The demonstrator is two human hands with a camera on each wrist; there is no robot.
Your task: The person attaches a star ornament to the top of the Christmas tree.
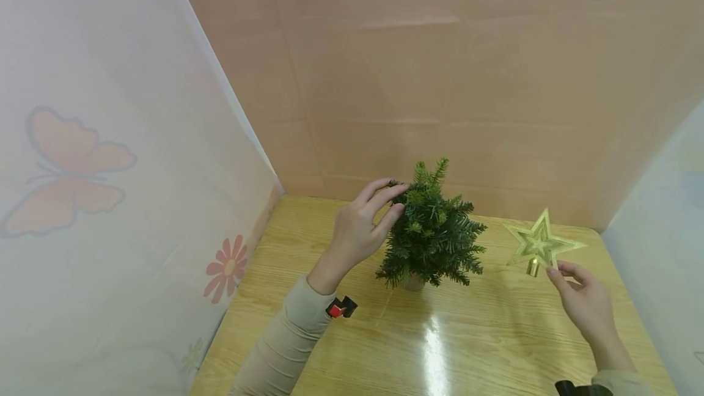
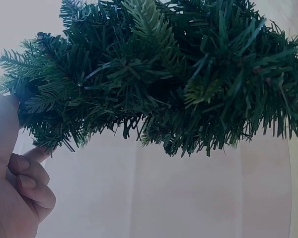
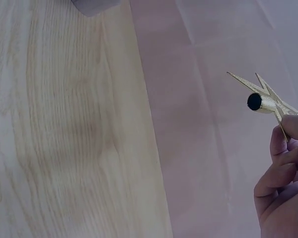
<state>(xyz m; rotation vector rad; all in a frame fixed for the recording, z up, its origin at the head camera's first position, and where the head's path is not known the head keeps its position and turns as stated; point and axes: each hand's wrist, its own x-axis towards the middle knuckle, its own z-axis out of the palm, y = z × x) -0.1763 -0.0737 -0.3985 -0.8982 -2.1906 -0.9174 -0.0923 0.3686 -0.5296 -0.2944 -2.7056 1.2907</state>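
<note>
A small artificial Christmas tree [image 1: 434, 231] stands upright on the table, its tan base [image 1: 414, 283] partly showing under the branches. My left hand [image 1: 357, 228] pinches branches at the tree's upper left between thumb and fingers. In the left wrist view the green needles [image 2: 154, 84] fill the upper part and hide some fingertips, while other fingers [image 2: 32, 183] curl below. To the right of the tree, my right hand [image 1: 588, 304] holds a gold star tree topper [image 1: 541, 243] by a lower point, above the table. Its short tube [image 3: 260, 102] has a dark open end.
The wood-grain table [image 1: 467, 335] meets a tan sheet wall [image 1: 374, 78] behind the tree. A white wall [image 1: 126, 286] with butterfly and flower prints stands at the left, and another pale wall [image 1: 665, 249] at the right. A grey object [image 3: 94, 5] shows partly in the right wrist view.
</note>
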